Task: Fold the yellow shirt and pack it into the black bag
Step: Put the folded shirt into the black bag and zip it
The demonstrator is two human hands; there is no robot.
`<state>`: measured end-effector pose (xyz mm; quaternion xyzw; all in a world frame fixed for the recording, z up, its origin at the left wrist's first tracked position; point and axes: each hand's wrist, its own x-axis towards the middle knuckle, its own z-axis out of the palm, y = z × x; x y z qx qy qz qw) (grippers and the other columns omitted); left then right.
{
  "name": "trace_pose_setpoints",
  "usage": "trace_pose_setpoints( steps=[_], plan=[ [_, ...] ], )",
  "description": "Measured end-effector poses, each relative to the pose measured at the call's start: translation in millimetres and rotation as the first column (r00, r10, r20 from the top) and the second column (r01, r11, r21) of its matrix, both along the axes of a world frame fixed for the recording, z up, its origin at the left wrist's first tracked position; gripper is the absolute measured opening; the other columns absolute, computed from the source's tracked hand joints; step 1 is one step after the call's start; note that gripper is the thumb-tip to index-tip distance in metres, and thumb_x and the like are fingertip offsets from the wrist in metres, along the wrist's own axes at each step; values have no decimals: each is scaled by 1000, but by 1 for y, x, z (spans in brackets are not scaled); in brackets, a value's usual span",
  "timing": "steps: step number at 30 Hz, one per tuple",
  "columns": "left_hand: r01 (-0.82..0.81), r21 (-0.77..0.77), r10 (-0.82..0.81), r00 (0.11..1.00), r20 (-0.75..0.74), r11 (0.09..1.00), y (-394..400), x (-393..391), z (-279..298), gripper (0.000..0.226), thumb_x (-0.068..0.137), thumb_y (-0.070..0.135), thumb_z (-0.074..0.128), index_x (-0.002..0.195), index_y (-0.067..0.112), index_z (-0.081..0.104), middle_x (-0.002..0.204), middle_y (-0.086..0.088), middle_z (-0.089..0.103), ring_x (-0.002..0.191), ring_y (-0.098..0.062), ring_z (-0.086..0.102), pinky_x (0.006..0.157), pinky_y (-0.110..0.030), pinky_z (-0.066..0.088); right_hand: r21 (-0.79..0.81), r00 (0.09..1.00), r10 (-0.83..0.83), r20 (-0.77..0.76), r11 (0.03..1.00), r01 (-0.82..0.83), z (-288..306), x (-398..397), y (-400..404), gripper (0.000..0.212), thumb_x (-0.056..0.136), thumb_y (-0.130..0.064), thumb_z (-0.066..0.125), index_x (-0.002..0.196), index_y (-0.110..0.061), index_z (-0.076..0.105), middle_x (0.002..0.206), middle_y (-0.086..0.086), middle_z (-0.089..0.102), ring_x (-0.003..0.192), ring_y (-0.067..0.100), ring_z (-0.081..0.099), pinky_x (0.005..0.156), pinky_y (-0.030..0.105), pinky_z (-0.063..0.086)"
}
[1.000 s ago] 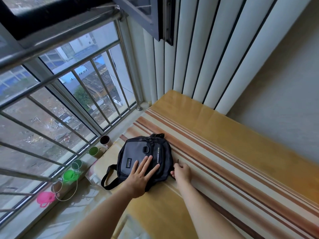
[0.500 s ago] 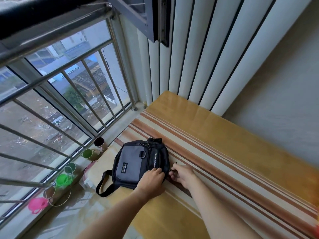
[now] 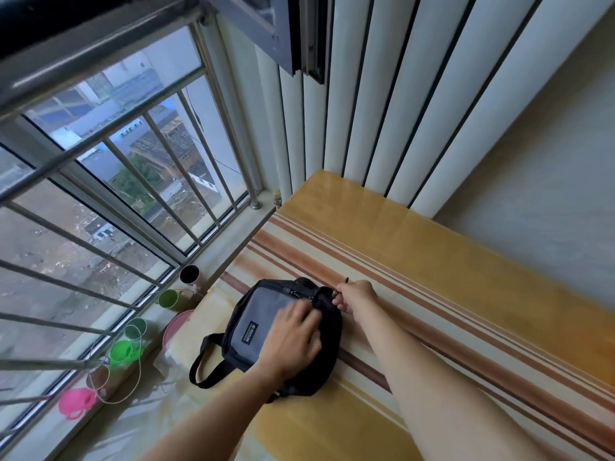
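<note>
A small black bag with a grey front panel and a loop strap lies on the striped table. My left hand rests on top of the bag, fingers curled against its upper edge, pressing it down. My right hand is at the bag's far right corner, fingers pinched on a zipper pull. No yellow shirt is visible; the bag's inside is hidden.
On the windowsill to the left stand a dark cup, a green cup, green lids and a pink lid with cord. Barred window on the left, vertical blinds behind, wall to the right.
My right hand has moved from the bag's near right edge up along its side to the far corner, pinching the zipper pull. My left hand went from flat on the bag to gripping its top.
</note>
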<state>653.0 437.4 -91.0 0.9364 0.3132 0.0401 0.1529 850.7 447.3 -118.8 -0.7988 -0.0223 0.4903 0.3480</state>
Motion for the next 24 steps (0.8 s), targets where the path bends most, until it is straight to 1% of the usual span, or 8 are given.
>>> trace_pose_setpoints(
  steps=[2,4,6,9,14,16,20,24],
  plan=[
    [-265,-84,251,957,-144,961,12,-2,-5,55,91,52,41,145,43,35,154,-8,19,147,-32,14,116,-45,14,-40,1000,18,24,999,-17,1,2,1,14,86,-8,56,87,-1,69,56,9,71,49,19,67,49,28,54],
    [-294,-152,250,934,-256,943,17,-6,-20,65,94,62,27,153,50,3,164,-9,-6,151,-30,-17,118,-47,-9,-27,999,14,29,1000,-13,3,2,4,13,87,-7,58,84,-2,69,58,8,72,46,16,64,43,24,46],
    [-266,-195,200,932,-301,944,20,-6,-29,65,95,64,20,151,50,-10,164,-11,-16,147,-28,-30,117,-49,-15,17,998,24,50,1000,-24,6,-2,9,15,88,-9,61,76,-4,70,61,6,74,44,14,57,43,23,43],
    [-252,-213,164,918,-360,944,26,-3,-34,65,95,66,15,151,49,-14,163,-11,-22,145,-28,-35,119,-50,-15,83,998,32,62,996,-37,8,-11,11,19,89,-14,63,72,-7,67,71,6,77,43,13,53,46,25,44],
    [-250,-225,144,904,-403,942,28,-2,-35,66,94,67,11,150,47,-18,161,-11,-26,143,-29,-37,119,-53,-16,179,993,91,-80,981,-75,18,-9,-10,12,95,-15,57,100,-7,65,98,14,73,53,17,66,48,24,50],
    [-250,-218,148,905,-399,943,27,-1,-34,69,90,70,4,151,46,-17,162,-12,-25,143,-30,-36,119,-53,-15,136,981,192,15,972,-192,22,-5,-28,12,96,-18,53,101,-12,63,101,11,71,59,16,69,52,25,52],
    [-258,-152,184,906,-382,954,19,-1,-27,69,91,68,4,153,43,-15,162,-11,-23,146,-30,-31,120,-53,-13,-158,755,587,293,808,-567,24,2,-82,14,96,-27,50,102,-21,61,97,1,69,81,17,69,66,32,57],
    [-247,-92,213,935,-282,965,-17,-8,-12,63,100,56,22,156,39,-3,164,-6,-15,151,-28,-18,122,-52,-5,-281,574,706,415,699,-658,39,-14,-140,15,98,-28,47,104,-20,58,102,3,64,87,20,62,65,31,48]
  ],
)
